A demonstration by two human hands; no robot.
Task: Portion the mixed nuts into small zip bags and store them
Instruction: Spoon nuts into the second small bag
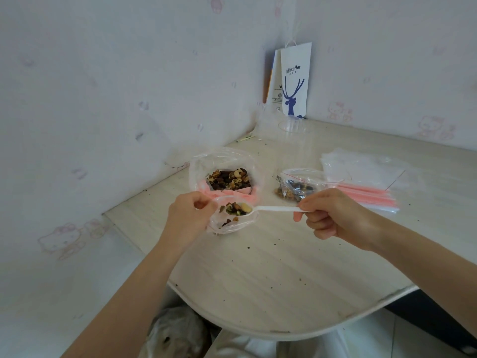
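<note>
- Resting over the mouth of a small zip bag (232, 223), the bowl of a white plastic spoon (271, 209) carries a heap of mixed nuts (236, 208); a few pieces already lie in the bottom of that bag.
- The left hand (189, 215) pinches the bag's upper left rim, fingers curled tight on the plastic, holding the mouth apart just above the table (271, 267).
- The right hand (333, 213) grips the far end of the spoon handle, thumb and fingers pressed together around it, the handle lying level between the 2 hands.
- Just behind the small bag sits a large open bag (227, 171) with its top rolled down, holding the main supply of nuts and dried fruit.
- To the right of that, near the right hand, a filled zip bag (299, 186) with a red closure strip rests on the table.
- Further right lies a stack of empty zip bags (366, 177), their pink strips lined up along the near edge.
- Dark crumbs dot the pale wood-grain surface.
- At the back corner a clear plastic cup (293, 126) stands before a white paper bag (295, 81) printed with a blue deer, leaning on the wall (103, 99).
</note>
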